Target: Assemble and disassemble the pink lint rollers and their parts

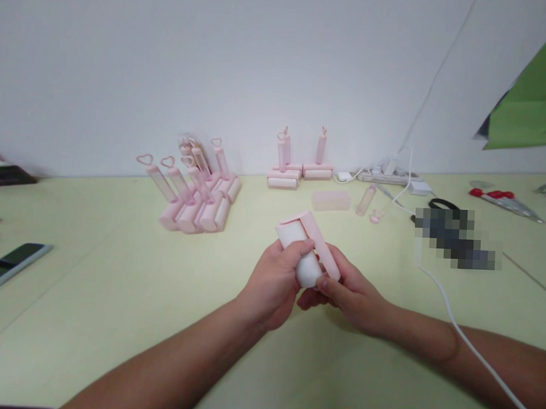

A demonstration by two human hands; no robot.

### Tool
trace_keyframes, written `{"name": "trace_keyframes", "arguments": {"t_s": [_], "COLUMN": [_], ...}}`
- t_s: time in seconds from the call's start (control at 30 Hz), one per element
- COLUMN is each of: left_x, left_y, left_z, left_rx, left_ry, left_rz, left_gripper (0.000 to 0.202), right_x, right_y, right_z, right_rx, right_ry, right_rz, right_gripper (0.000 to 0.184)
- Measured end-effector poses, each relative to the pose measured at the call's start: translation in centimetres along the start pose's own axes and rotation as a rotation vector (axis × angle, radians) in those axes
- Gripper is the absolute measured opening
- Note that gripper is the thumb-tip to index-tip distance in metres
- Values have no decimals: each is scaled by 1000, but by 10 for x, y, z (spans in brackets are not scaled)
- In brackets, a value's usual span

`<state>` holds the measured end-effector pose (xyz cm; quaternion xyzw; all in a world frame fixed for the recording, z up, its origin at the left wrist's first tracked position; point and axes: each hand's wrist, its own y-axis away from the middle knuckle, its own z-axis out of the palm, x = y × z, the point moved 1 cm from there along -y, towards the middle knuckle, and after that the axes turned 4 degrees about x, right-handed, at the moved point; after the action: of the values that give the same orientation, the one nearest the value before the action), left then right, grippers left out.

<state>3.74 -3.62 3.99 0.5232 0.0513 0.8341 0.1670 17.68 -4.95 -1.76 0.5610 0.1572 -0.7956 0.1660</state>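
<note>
Both hands are on one lint roller (307, 263), a white roll set against a pink plastic cover, tilted above the table. My left hand (274, 280) is wrapped round the white roll from the left, its thumb pressing on top. From the right, my right hand (353, 292) grips the lower end, with the thumb at the roll's edge and fingers underneath. Part of the roller's underside is hidden by the fingers. Just beyond lie a pale pink box-shaped cover (331, 200), a translucent pink tube (366, 200) and a small pink heart-loop cap (376, 217).
Several pink rollers with upright heart-loop handles (195, 210) stand at the back left, and others (283, 175) near the wall. A power strip (387, 178), white cable (449, 308) and red-handled tool (503, 202) are on the right. A phone (12, 268) lies left.
</note>
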Motion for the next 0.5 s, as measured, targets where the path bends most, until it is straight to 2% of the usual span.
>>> {"name": "trace_keyframes", "arguments": {"t_s": [0.2,0.33,0.5], "left_x": [-7,-9,-6], "left_y": [-10,-14,-20], "left_z": [-9,-15,-23], "left_rx": [40,14,-24], "left_ry": [11,-22,-288], "left_rz": [-35,-74,17], "left_gripper": [32,34,39], "right_x": [15,23,22], "right_y": [-3,-2,-3], "right_z": [-7,-9,-10], "right_rx": [18,39,85], "right_ry": [10,-18,-59], "right_rz": [50,81,79], "right_gripper": [53,49,50]}}
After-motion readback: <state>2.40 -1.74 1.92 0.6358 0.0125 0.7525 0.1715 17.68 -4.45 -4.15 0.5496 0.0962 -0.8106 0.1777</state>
